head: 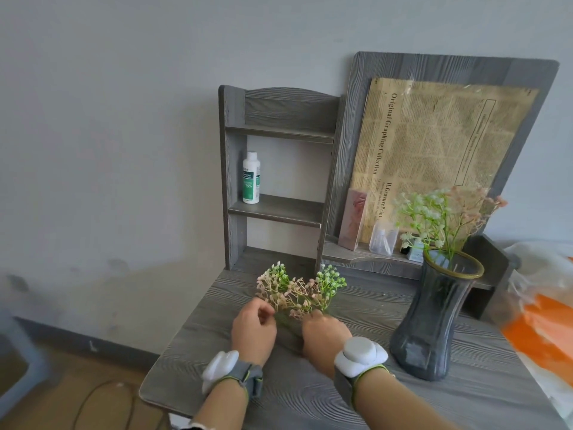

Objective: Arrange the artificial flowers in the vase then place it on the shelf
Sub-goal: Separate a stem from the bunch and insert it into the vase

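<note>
A dark grey glass vase (pixel 434 318) with a gold rim stands on the table at the right, holding a few green and pink artificial sprigs (pixel 443 212). More loose artificial flowers (pixel 297 290), pink and green, lie on the table in front of the shelf unit (pixel 276 209). My left hand (pixel 252 328) has curled fingers touching their left side. My right hand (pixel 324 332) grips their stems from the right; the stems are mostly hidden under both hands.
The grey wooden shelf unit holds a white and green bottle (pixel 251 178) on its middle shelf. A lower ledge carries a pink box (pixel 353 220), a clear bottle (pixel 384 237) and a printed paper sheet (pixel 434 150). An orange and white bag (pixel 539 324) lies at the right.
</note>
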`<state>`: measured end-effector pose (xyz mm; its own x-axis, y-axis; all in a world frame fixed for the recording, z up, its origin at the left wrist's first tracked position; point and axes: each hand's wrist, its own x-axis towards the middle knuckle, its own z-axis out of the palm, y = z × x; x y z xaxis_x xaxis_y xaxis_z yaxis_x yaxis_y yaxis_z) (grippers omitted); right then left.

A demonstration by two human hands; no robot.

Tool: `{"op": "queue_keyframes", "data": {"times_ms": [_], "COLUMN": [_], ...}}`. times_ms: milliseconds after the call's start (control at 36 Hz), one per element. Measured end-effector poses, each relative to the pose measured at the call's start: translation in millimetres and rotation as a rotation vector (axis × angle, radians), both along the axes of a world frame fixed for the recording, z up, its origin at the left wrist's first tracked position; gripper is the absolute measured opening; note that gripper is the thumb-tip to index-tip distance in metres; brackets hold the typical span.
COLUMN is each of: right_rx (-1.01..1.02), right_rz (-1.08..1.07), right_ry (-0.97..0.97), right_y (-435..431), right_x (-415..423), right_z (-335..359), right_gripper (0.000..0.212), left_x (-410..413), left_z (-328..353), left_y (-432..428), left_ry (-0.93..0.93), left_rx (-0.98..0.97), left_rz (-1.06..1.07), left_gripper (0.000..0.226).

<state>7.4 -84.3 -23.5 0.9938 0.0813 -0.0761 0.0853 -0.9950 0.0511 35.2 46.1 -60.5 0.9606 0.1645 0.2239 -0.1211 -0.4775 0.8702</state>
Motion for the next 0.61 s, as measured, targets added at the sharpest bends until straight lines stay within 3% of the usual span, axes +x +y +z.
{"op": "queue_keyframes", "data": {"times_ms": [472,611], "right_rx": [0.444,0.589], "right_rz": [-0.145,-0.172], "right_ry": [-0.191,-0.209], "right_y": [-24.0,-23.8], "right_x": [5.6,7.4], "right_z": [18.6,17.9], "right_gripper": [0.024,0.019], "left_x": [1.2,3.9], "left_z": [2.6,6.5], "left_y": [-3.0,-8.4], "left_ry": [0.067,0.144], "left_rx": [-0.011,-0.135], "left_rz": [-0.070,-0.120], "left_gripper": [0.013,0.007]}}
